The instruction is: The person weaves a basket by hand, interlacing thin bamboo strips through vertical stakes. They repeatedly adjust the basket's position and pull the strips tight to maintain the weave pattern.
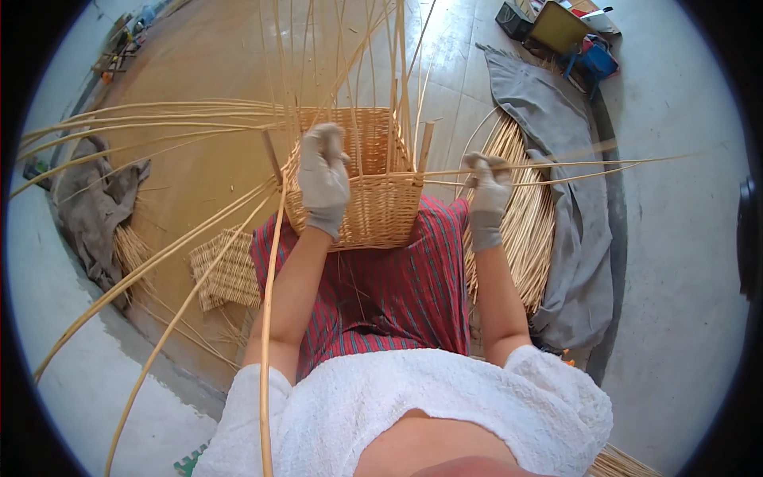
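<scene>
White top (429, 381) is closest to camera, worn by the person. Basket (381, 211), woven, part-built, sits over a red striped cloth (381, 290) on the lap, loose ends sticking up and out; all places below are relative to it.

Left hand (323, 171), gloved: at the basket's near rim, left part, fingers curled in. Can't tell whether it's pinching anything; palm side hidden. Right hand (489, 191), also gloved: just right of the basket, fingers closed around a long strand (572, 165) that runs out from the basket's right corner. Some blur at the fingertips.

Two stakes (425, 147) stand up at the near corners of the basket, left one tilted. Thick rod (270, 334) runs from the basket's left side toward the camera; bent rods (159, 286) fan out left. Woven panel (226, 270) lies on the floor, left of the basket. Rod bundle (524, 238) is right of the basket, partly under a grey cloth (584, 238).
</scene>
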Tool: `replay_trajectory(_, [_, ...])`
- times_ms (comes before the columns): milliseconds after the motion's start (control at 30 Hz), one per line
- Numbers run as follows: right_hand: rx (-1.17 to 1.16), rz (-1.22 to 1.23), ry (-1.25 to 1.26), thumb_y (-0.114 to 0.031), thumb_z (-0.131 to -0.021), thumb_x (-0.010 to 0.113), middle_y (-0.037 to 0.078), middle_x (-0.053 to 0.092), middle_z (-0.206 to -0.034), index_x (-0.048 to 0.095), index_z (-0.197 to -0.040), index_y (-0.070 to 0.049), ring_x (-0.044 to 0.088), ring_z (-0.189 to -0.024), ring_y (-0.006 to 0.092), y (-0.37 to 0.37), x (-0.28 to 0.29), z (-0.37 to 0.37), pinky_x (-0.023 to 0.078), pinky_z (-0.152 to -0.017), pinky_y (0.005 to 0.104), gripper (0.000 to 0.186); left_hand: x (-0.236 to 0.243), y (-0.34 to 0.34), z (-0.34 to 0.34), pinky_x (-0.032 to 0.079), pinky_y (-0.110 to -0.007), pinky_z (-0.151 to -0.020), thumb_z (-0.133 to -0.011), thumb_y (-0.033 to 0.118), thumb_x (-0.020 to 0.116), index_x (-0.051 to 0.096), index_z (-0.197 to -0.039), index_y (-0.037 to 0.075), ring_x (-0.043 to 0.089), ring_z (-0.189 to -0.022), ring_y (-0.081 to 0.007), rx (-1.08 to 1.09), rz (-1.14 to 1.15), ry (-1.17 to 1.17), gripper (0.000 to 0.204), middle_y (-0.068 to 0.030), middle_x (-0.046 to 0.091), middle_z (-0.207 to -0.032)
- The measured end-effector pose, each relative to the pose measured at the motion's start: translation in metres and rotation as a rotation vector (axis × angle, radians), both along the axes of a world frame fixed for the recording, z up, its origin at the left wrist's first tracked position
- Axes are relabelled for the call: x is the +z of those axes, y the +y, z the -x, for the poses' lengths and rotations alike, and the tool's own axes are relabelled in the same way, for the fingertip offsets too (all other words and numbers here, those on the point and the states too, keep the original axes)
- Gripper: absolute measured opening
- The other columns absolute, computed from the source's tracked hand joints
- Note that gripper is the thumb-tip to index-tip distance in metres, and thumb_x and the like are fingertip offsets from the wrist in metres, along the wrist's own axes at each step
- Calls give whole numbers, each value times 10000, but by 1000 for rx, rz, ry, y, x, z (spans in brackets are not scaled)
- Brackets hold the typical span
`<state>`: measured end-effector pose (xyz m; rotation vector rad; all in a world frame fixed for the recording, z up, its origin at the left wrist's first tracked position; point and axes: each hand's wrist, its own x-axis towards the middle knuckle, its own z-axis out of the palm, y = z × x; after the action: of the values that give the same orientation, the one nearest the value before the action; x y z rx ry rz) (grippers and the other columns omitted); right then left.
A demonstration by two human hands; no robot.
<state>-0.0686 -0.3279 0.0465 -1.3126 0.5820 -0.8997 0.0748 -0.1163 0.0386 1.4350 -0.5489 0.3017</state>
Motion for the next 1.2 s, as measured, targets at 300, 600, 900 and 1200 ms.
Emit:
replay_trajectory(300, [113, 927, 22, -98, -906, 692, 184, 723, -882, 616, -1026, -11, 719, -799, 317, -20, 41, -84, 565, -716, 398, 166, -27, -58, 39, 477, -319, -372, -1067, 252, 570, 600, -966, 27, 611, -438, -158, -393, -358, 779, 249, -71, 619, -659])
replay_trajectory(600, [-167, 1147, 1013, -330, -904, 773, 152, 738, -978, 677, -1091, -79, 719, -955, 306, -45, 8, -33, 558, -858, 439, 328, -34, -7, 54, 604, -306, -695, -966, 86, 692, 590, -1326, 49, 710, -872, -189, -352, -312, 453, 376, -135, 678, -1189])
replay_trajectory(900, [478, 166, 377, -561, -867, 760, 267, 373, -1590, 247, -1592, 37, 352, -1498, 368, 184, -23, -161, 352, -1192, 417, 1072, -46, 148, 27, 554, -478, -736, -926, 319, 703, 492, -1470, 257, 704, -904, -363, 285, -1257, -43, 586, -132, 715, -1074])
replay_trajectory(1200, [224, -63, 156, -518, -895, 753, 226, 539, -1395, 408, -1518, -47, 593, -1213, 263, 206, -47, -200, 510, -966, 376, 854, -83, 160, 8, 544, -455, -677, -820, 266, 830, 526, -1441, 224, 704, -813, -365, 291, -1167, 5, 693, -111, 719, -987])
